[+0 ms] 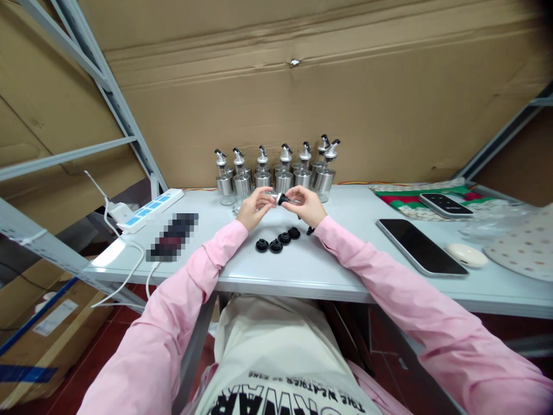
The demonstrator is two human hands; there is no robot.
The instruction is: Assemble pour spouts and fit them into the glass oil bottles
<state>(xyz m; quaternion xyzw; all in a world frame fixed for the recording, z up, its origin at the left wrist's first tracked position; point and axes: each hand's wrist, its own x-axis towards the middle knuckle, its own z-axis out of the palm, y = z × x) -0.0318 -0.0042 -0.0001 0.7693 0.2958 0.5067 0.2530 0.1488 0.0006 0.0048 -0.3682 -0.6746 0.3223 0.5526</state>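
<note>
My left hand (pixel 254 208) and my right hand (pixel 307 206) meet above the grey table (pixel 302 271), fingers pinched together. Between them sits a small pourer spout: a metal part toward the left hand and a black stopper (pixel 283 199) toward the right hand. Just in front of my hands lie several black rubber stoppers (pixel 277 240) in a short row. Behind my hands stands a row of several glass and steel oil bottles (pixel 276 173) with pourer tops, against the cardboard wall.
A white power strip (pixel 149 208) with cables lies at the left, next to a blurred dark object (pixel 173 236). A dark tablet (pixel 421 246), a cream oval object (pixel 466 255), a phone (pixel 444 204) on patterned cloth and a dotted round mat (pixel 522 248) lie at the right.
</note>
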